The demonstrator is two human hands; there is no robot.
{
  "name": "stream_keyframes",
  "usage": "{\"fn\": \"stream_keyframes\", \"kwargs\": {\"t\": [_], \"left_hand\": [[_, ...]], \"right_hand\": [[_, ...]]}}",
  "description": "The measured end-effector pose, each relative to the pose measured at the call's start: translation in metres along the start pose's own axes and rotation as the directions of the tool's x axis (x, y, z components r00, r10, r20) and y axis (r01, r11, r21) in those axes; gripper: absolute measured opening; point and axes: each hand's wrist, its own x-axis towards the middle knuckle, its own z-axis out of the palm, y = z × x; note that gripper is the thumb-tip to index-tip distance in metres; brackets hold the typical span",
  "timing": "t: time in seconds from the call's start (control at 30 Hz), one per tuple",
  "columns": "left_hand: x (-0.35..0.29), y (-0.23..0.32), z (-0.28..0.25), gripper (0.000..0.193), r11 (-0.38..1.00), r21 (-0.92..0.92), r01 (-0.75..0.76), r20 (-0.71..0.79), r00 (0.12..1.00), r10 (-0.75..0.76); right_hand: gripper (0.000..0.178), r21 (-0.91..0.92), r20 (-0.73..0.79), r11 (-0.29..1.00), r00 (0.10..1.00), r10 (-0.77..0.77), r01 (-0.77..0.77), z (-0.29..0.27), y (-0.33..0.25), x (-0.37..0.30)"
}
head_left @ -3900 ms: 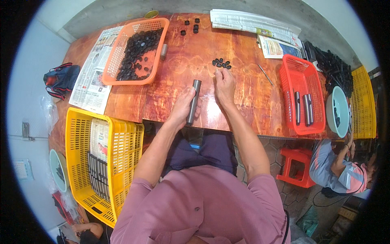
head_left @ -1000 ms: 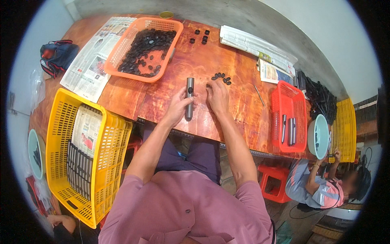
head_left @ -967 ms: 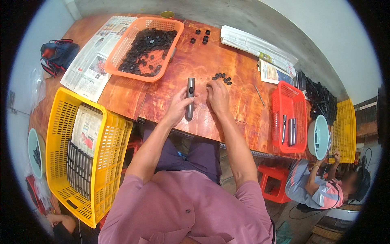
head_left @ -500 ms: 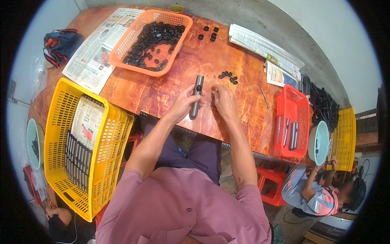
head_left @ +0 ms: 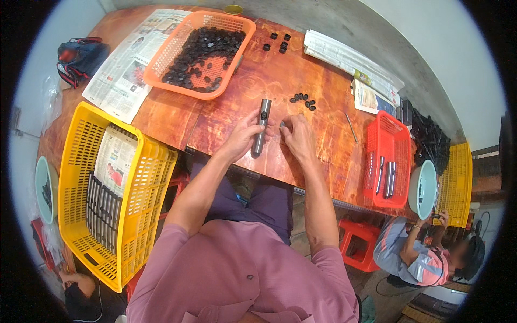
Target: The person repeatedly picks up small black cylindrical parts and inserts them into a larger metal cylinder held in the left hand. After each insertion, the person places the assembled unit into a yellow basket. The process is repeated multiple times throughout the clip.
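A grey metal tube (head_left: 259, 141) stands tilted in front of me, gripped by the fingers and thumb of my left hand (head_left: 242, 138). A black oval part (head_left: 264, 116) shows at an opening in the tube's upper half. Just right of the tube, the closed fingers of my right hand (head_left: 300, 139) pinch a small dark piece (head_left: 282, 124) with a lighter face. Beyond that hand, several small black oval parts (head_left: 306, 98) lie in a loose cluster on the reddish wooden table (head_left: 226, 121).
An orange basket (head_left: 153, 81) of black parts stands back left. A yellow crate (head_left: 81, 116) with several tubes is at left. Rightward are a thin rod (head_left: 351, 127), red basket (head_left: 401, 132) with tubes, pale green bowl (head_left: 421, 188) and another person (head_left: 414, 250). Rolled newspapers (head_left: 344, 59) lie behind.
My right fingers have turned slightly, bringing the pinched piece more into sight. My left hand and the tube have barely moved.
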Motion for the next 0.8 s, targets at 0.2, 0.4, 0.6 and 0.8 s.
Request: {"fn": "stream_keyframes", "kwargs": {"t": [0.2,0.4,0.6,0.8], "left_hand": [[0.001,-0.002,-0.003,0.068,1.000,0.018,0.000,0.035,0.999,-0.001],[0.002,-0.005,-0.001,0.076,0.992,0.125,-0.031,0.048,0.999,0.025],[0.001,-0.006,0.002,0.074,0.991,0.126,-0.054,0.034,0.998,0.050],[0.001,-0.006,0.000,0.075,0.990,0.123,-0.070,0.047,0.997,0.064]], "right_hand": [[0.023,0.144,-0.249,0.966,0.952,-0.177,0.217,-0.011,-0.036,-0.006],[0.024,-0.062,-0.270,0.908,0.869,-0.415,0.414,-0.005,-0.043,-0.005],[0.023,-0.131,-0.258,0.886,0.848,-0.463,0.444,-0.001,-0.044,-0.007],[0.024,-0.170,-0.290,0.862,0.812,-0.506,0.477,0.002,-0.043,-0.008]]}}
